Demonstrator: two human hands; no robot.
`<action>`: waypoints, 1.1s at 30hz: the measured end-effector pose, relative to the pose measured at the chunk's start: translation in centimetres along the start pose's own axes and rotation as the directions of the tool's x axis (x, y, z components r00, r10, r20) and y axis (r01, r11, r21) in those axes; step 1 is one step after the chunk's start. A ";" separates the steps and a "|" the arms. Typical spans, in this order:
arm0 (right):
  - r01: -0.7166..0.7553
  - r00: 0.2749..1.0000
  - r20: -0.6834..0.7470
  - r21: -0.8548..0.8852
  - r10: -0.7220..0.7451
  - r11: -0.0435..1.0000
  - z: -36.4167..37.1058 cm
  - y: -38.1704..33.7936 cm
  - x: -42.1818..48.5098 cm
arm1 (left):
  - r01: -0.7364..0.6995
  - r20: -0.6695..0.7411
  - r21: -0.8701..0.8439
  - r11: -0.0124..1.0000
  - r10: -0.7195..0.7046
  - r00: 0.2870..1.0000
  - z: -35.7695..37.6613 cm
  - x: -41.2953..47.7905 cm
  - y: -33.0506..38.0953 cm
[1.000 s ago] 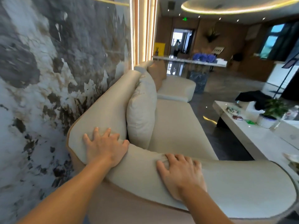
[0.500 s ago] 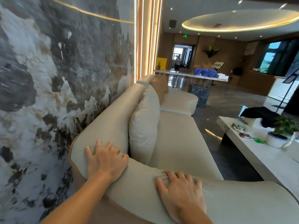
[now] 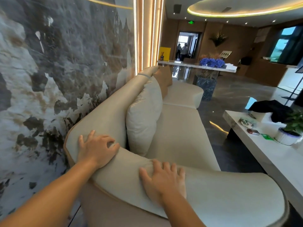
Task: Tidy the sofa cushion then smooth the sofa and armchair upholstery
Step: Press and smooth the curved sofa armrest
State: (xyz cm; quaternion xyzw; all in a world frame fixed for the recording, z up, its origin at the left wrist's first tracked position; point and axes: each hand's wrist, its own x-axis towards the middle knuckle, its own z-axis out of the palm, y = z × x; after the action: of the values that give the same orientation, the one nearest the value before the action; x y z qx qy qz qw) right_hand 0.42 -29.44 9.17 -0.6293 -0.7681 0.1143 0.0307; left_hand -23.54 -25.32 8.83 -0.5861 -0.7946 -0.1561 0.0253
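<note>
Nearest, at about 6 o'clock, the right hand (image 3: 164, 182) lies palm-down on the sofa's curved armrest (image 3: 229, 190), fingers spread and flat, holding nothing; it sits where it did half a second ago, with a small pucker of upholstery just ahead of its fingertips. At 8 o'clock the left hand (image 3: 96, 149) has changed: it was flat on the corner where the armrest meets the backrest (image 3: 105, 112), and now its fingers curl inward, the tips pressing into the crease there, though whether any fabric is pinched I cannot tell. That reads as one smoothing stroke ending, the hand gathering to shift along.

Just beyond, at about 12 o'clock, the cream cushion (image 3: 144, 115) stands upright against the backrest, touching it, and looks already tidied. A tan cushion (image 3: 164, 79) leans farther along. The seat (image 3: 180, 131) runs away toward 1 o'clock, apparently unworked. At 3 o'clock the white coffee table (image 3: 270, 153) carries a potted plant (image 3: 293, 125).

No armchair can be told apart from here, so that part remains.
</note>
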 end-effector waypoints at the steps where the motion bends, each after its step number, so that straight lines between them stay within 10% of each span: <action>1: 0.051 0.997 0.063 0.023 -0.052 0.998 -0.3 1.0 -0.1 | -0.077 -0.037 -0.003 0.997 0.077 0.996 -0.1 -0.3 0.0; 7: 0.106 0.993 0.049 -0.024 -0.104 0.994 -1.3 7.6 0.1 | -0.412 0.097 -0.013 0.911 0.411 0.907 -0.1 0.3 0.2; 15: 0.089 0.995 -0.048 -0.062 -0.092 0.994 -0.8 7.3 0.9 | -0.363 0.387 0.148 0.920 0.283 0.877 -0.2 1.7 0.9; 19: 0.028 0.986 -0.163 -0.041 -0.035 0.999 -1.6 7.0 -1.0 | -0.024 0.269 0.086 0.996 0.000 0.963 -0.5 -3.5 3.5; 22: -0.035 0.998 -0.043 -0.018 0.035 0.999 -2.1 7.5 -5.4 | -0.030 0.268 0.088 0.996 0.005 0.963 -1.6 -11.6 5.4; 28: -0.086 0.915 0.398 0.032 0.067 0.996 -10.9 7.4 -17.8 | -0.299 0.746 0.071 0.952 0.149 0.650 -14.1 -18.1 8.6; 33: -0.247 0.913 0.337 0.007 0.231 0.969 -22.7 4.9 -32.4 | -0.613 0.708 0.096 0.784 0.379 0.596 -28.2 -27.1 14.1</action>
State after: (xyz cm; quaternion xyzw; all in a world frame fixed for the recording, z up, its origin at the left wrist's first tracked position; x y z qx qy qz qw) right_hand 16.08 -56.97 33.29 -0.6889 -0.6764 0.2412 -0.0985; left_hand -5.88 -54.48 32.64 -0.7894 -0.5664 0.2079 -0.1132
